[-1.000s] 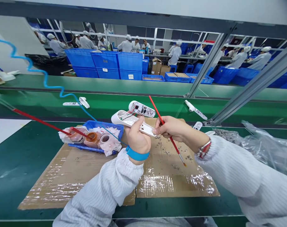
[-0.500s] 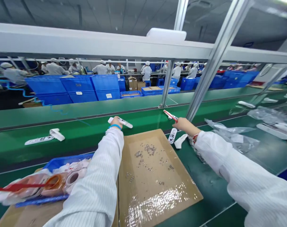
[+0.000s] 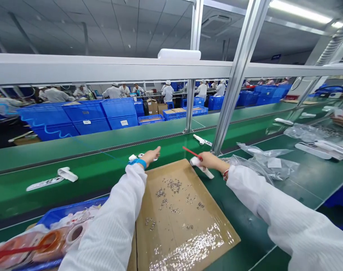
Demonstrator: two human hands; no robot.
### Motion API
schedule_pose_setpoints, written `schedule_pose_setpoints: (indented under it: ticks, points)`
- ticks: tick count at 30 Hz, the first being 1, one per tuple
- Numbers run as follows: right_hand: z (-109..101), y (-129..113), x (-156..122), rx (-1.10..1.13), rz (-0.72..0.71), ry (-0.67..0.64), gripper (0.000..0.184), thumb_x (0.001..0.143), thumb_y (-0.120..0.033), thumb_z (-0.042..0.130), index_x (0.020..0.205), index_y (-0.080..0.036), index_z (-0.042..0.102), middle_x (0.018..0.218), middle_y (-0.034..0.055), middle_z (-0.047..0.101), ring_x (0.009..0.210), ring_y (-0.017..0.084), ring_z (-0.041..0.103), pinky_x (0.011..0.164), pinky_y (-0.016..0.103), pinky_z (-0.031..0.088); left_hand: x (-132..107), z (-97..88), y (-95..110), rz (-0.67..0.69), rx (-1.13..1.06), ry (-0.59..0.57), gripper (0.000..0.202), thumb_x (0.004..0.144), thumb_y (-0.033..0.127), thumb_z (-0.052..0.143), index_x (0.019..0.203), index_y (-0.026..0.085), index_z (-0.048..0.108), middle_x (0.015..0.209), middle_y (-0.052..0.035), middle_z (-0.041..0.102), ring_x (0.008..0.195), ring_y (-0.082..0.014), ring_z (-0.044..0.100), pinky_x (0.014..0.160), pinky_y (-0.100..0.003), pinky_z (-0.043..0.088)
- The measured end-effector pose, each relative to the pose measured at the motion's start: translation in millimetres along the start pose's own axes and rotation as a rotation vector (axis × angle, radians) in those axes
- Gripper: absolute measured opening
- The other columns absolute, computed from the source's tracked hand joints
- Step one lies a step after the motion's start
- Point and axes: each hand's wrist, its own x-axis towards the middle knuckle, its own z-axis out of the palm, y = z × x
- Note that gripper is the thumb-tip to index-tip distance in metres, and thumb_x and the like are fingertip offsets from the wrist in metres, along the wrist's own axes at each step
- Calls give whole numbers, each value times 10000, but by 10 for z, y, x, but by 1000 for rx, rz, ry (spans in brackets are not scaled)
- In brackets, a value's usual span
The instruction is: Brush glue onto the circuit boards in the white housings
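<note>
My left hand [image 3: 152, 156], with a blue wristband, is stretched over the green belt beyond the cardboard sheet. Its fingers point right and its thumb is raised; they look open. A white plastic part [image 3: 132, 157] lies partly hidden behind it. My right hand [image 3: 209, 161] is closed around a thin red stick [image 3: 192, 152], whose kind I cannot make out. Under the same hand is a white handle-like part [image 3: 206, 172], its grip partly hidden by the fingers. Many small metal pieces [image 3: 174, 185] are scattered on the cardboard sheet [image 3: 188, 218].
Another white part [image 3: 66, 174] lies on the belt at left, and one [image 3: 200, 139] beside the metal post [image 3: 230, 82]. A blue tray [image 3: 61, 212] with tape rolls stands left. Plastic bags [image 3: 273, 162] lie right. People in white work beyond blue crates [image 3: 86, 113].
My left hand has come off the white strip and turned right. My right hand has drawn nearer, onto the white parts beside the cardboard, still with the red stick. The view has tilted up.
</note>
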Motion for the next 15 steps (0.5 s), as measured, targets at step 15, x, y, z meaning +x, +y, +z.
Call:
schedule_pose_setpoints:
  ticks: [15]
  points:
    - [69, -1424, -589, 284, -404, -52, 124, 912, -248, 503, 954, -161, 581, 1033, 68, 656, 609, 121, 653, 519, 202, 478, -1159, 412, -132, -11, -427, -330, 338, 698, 202, 700, 1002, 213, 552, 753, 14, 613, 767, -176, 642, 832, -372, 486]
